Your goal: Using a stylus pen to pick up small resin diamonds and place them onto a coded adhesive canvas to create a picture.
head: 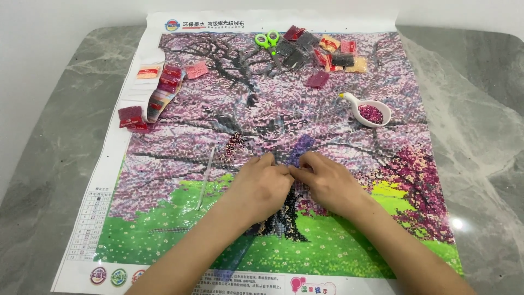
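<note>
Both hands meet at the middle of the canvas (180, 218): the left hand (262, 183) and right hand (327, 180) pinch a clear strip (299, 150) between fingertips. Beyond the grip sit a white tray (371, 112), bead bags (322, 52) and green scissors (267, 39) on the grey marble table (475, 125).

both hands meet on diamond-painting canvas (180, 207), left hand (262, 183) and right hand (327, 180) fingertips pinching a clear film strip (300, 148) rising just above fingers; white bead tray (369, 111) beyond right fingers, green scissors (267, 40) far past them
</note>
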